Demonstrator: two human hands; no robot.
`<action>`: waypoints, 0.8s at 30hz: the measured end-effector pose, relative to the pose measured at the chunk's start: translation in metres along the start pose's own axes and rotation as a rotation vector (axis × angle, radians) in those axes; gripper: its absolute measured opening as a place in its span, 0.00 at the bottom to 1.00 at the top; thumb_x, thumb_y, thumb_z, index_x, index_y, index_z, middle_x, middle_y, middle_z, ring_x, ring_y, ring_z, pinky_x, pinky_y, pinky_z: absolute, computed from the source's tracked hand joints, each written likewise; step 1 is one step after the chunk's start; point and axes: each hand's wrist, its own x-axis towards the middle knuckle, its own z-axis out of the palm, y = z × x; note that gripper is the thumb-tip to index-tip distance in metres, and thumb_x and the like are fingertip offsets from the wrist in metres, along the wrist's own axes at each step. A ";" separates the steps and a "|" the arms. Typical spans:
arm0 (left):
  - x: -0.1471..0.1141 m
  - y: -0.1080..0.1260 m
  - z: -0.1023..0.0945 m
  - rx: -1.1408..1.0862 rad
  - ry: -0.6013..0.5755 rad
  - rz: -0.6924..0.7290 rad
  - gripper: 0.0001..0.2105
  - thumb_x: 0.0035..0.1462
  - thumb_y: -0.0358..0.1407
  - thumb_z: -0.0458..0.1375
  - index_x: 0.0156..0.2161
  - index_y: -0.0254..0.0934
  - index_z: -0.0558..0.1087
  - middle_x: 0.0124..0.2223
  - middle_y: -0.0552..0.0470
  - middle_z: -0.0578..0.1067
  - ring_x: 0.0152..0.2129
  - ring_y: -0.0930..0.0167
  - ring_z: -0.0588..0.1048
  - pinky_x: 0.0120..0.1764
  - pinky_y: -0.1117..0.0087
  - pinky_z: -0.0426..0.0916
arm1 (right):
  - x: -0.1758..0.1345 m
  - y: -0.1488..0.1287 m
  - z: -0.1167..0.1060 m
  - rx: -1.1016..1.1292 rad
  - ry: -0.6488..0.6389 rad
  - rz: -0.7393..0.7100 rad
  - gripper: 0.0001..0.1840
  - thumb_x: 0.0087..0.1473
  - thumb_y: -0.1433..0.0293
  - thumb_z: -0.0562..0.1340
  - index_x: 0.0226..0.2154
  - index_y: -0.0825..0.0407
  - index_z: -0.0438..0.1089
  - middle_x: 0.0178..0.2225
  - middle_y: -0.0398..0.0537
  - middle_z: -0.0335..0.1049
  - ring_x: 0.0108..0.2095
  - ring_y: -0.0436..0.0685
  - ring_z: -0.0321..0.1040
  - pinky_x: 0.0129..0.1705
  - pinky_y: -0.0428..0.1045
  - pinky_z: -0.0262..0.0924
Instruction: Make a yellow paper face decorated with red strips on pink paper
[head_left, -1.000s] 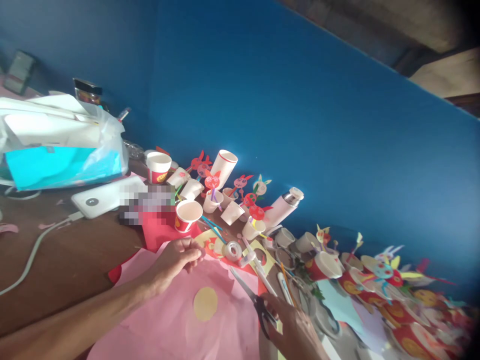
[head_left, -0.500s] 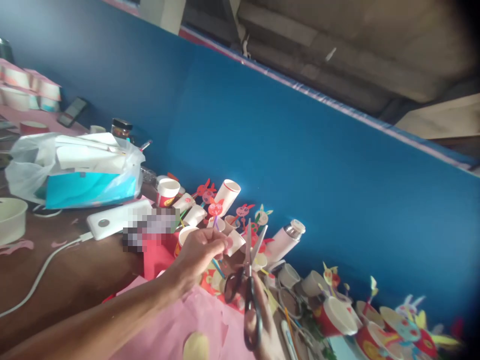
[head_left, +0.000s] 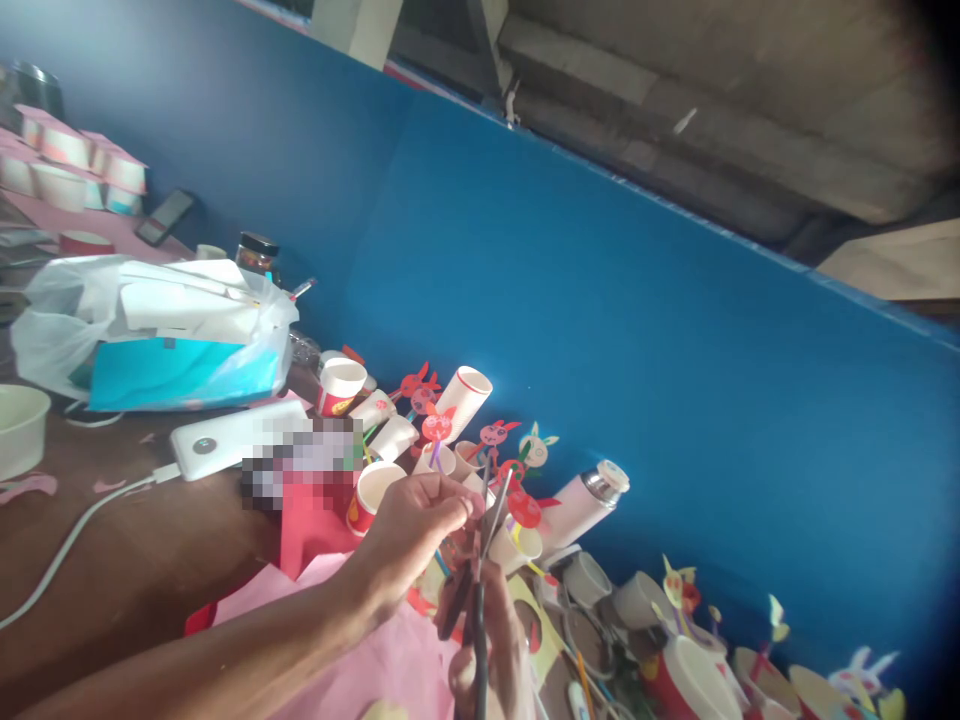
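Note:
My left hand (head_left: 420,520) is pinched at the fingertips on what looks like a small piece of pink paper (head_left: 475,505), mostly hidden by the thumb. My right hand (head_left: 501,625) grips black-handled scissors (head_left: 481,640), whose blades point up and stand slightly apart beside the left fingertips. Whether the blades touch the paper I cannot tell. Below both hands lies a sheet of pink paper (head_left: 360,650). Just behind them are a paper cup (head_left: 379,488) and red paper animal heads on sticks (head_left: 437,428).
A pale thermos (head_left: 581,510) leans right of the cups. To the left are a white power bank (head_left: 232,440) with its cable, a plastic bag (head_left: 67,310) and a white bowl (head_left: 22,430). More decorated cups (head_left: 694,680) stand at lower right, before a blue partition (head_left: 637,350).
The scissors have come closer to my left fingertips, and their blades have closed partway. My left hand keeps its pinch. The view has shifted slightly.

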 end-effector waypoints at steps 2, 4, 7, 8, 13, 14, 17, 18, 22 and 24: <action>-0.002 0.000 0.001 -0.045 0.000 -0.012 0.10 0.36 0.36 0.57 0.26 0.33 0.75 0.26 0.51 0.76 0.25 0.72 0.71 0.30 0.73 0.65 | 0.000 0.000 -0.001 0.008 0.000 0.001 0.42 0.48 0.35 0.47 0.49 0.50 0.64 0.22 0.42 0.68 0.21 0.54 0.65 0.25 0.49 0.57; -0.004 0.000 0.001 -0.090 -0.009 -0.025 0.08 0.35 0.35 0.57 0.24 0.33 0.75 0.26 0.51 0.75 0.26 0.71 0.71 0.30 0.73 0.66 | -0.001 0.001 -0.003 0.032 -0.030 0.000 0.42 0.47 0.35 0.48 0.48 0.50 0.64 0.21 0.41 0.67 0.20 0.54 0.64 0.25 0.49 0.57; -0.005 -0.001 0.002 -0.123 -0.029 -0.052 0.07 0.34 0.35 0.57 0.22 0.34 0.74 0.25 0.53 0.74 0.24 0.72 0.71 0.27 0.73 0.66 | -0.001 0.002 -0.004 0.047 -0.047 -0.002 0.42 0.47 0.35 0.48 0.48 0.50 0.63 0.22 0.41 0.67 0.20 0.54 0.64 0.25 0.49 0.58; -0.005 -0.002 0.002 -0.126 -0.037 -0.061 0.07 0.34 0.35 0.57 0.22 0.34 0.74 0.25 0.53 0.74 0.23 0.72 0.71 0.27 0.73 0.66 | -0.001 0.002 -0.004 0.054 -0.050 -0.007 0.41 0.47 0.35 0.48 0.47 0.50 0.63 0.21 0.41 0.67 0.20 0.54 0.64 0.25 0.49 0.58; -0.003 -0.006 0.002 -0.134 -0.071 -0.084 0.08 0.35 0.35 0.57 0.24 0.34 0.74 0.24 0.53 0.75 0.23 0.72 0.72 0.29 0.73 0.67 | 0.000 0.001 -0.006 0.099 -0.084 -0.041 0.39 0.48 0.36 0.49 0.47 0.49 0.63 0.21 0.40 0.67 0.19 0.53 0.64 0.25 0.49 0.59; -0.003 -0.006 0.002 -0.130 -0.070 -0.084 0.08 0.35 0.35 0.57 0.24 0.34 0.74 0.24 0.53 0.74 0.23 0.72 0.72 0.28 0.73 0.66 | 0.000 0.001 -0.006 0.082 -0.083 -0.041 0.40 0.48 0.35 0.48 0.47 0.49 0.64 0.20 0.41 0.67 0.19 0.54 0.64 0.25 0.49 0.59; -0.004 -0.005 0.003 -0.113 -0.059 -0.088 0.09 0.35 0.36 0.57 0.25 0.33 0.74 0.24 0.53 0.74 0.22 0.73 0.71 0.27 0.73 0.65 | 0.000 -0.002 -0.007 0.013 -0.072 -0.020 0.42 0.48 0.35 0.46 0.46 0.50 0.65 0.20 0.43 0.68 0.19 0.55 0.65 0.24 0.50 0.60; -0.005 -0.005 0.003 -0.109 -0.059 -0.091 0.09 0.35 0.36 0.57 0.25 0.33 0.74 0.23 0.53 0.73 0.22 0.73 0.70 0.27 0.73 0.65 | 0.000 -0.003 -0.007 0.003 -0.068 -0.010 0.42 0.48 0.35 0.46 0.46 0.50 0.65 0.20 0.43 0.68 0.19 0.55 0.65 0.23 0.50 0.60; -0.005 -0.005 0.003 -0.108 -0.062 -0.100 0.09 0.35 0.36 0.57 0.25 0.33 0.74 0.23 0.54 0.72 0.21 0.74 0.70 0.27 0.73 0.65 | -0.002 -0.002 -0.005 0.082 -0.050 0.012 0.41 0.46 0.35 0.49 0.46 0.50 0.64 0.19 0.41 0.66 0.18 0.54 0.64 0.22 0.48 0.59; -0.005 -0.006 0.002 -0.106 -0.063 -0.099 0.09 0.36 0.36 0.57 0.26 0.33 0.74 0.23 0.54 0.73 0.21 0.73 0.70 0.27 0.73 0.66 | -0.003 0.001 -0.004 0.133 -0.039 0.022 0.40 0.46 0.35 0.51 0.46 0.50 0.64 0.18 0.40 0.66 0.17 0.53 0.63 0.22 0.48 0.58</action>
